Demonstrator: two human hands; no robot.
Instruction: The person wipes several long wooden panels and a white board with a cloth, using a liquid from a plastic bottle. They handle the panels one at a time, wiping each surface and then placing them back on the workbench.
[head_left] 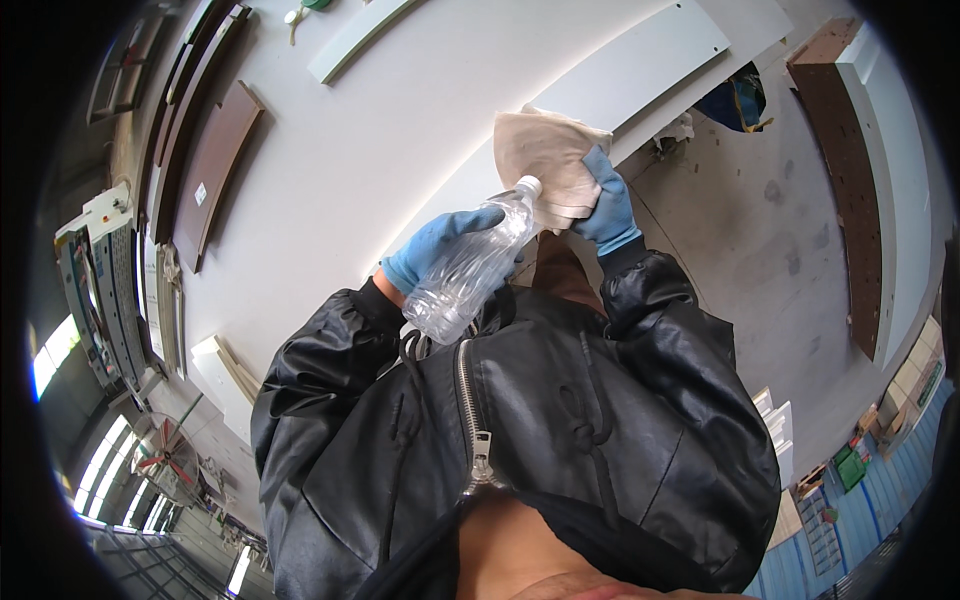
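In my blue-gloved left hand (440, 245) is a clear plastic bottle (470, 270) with a white cap, tilted so that its cap points up and to the right. My fingers wrap round its side, and the bottle looks see-through; I cannot tell whether liquid is inside. My right hand (608, 207), also in a blue glove, grips the edge of a beige cloth (550, 160). The cloth hangs spread out just beyond the bottle's cap, over the near edge of a long white panel (640, 60).
Another white strip (355, 40) lies farther off on the pale surface. Brown boards (220, 165) are stacked at the left. A brown and white panel (865, 190) stands at the right, near a dark blue bag (735, 100). A fan (165, 450) is at the lower left.
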